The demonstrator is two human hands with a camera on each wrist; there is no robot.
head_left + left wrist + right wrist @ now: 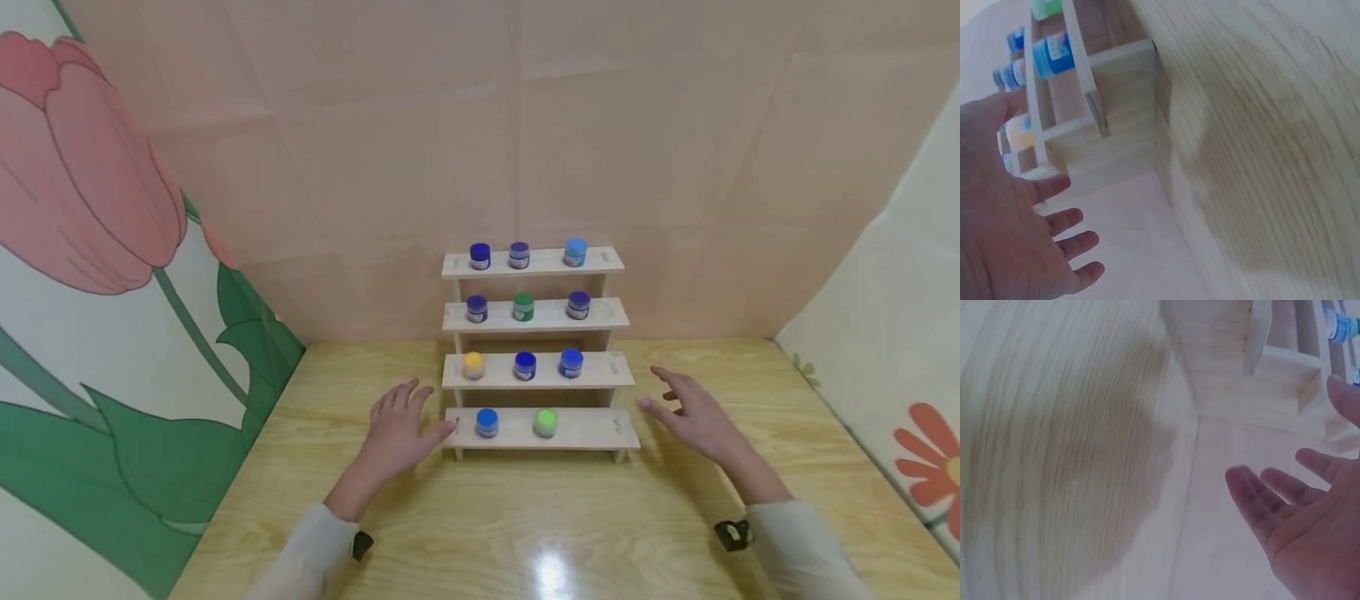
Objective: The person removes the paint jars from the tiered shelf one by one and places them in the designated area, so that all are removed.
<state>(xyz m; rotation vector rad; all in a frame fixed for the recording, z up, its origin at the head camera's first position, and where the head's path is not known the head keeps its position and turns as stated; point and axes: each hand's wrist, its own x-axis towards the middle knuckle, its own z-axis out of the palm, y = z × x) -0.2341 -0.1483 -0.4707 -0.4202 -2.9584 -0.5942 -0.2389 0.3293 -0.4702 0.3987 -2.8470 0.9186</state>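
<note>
A pale wooden four-step rack (pixel 585 429) stands on the table, bearing small lidded jars. My left hand (pixel 397 429) is at the rack's left side, fingers spread, its thumb near the lowest step's end. To the right of the rack my right hand (pixel 693 417) hovers with relaxed fingers, holding nothing. On the lowest step sit a blue jar (pixel 487 422) and a light green jar (pixel 546 422). One step up are a yellow jar (pixel 473 366) and two blue ones. A green jar (pixel 523 307) stands between two purple-blue jars above. The top step holds a light blue jar (pixel 575 252) and two darker ones.
The wood-grain table (pixel 480 517) runs back to a pinkish cloth wall (pixel 375 167). A tulip-printed panel (pixel 97 167) borders the left side, and a flower-printed panel (pixel 892 333) the right. Dark wrist straps show at both sleeves.
</note>
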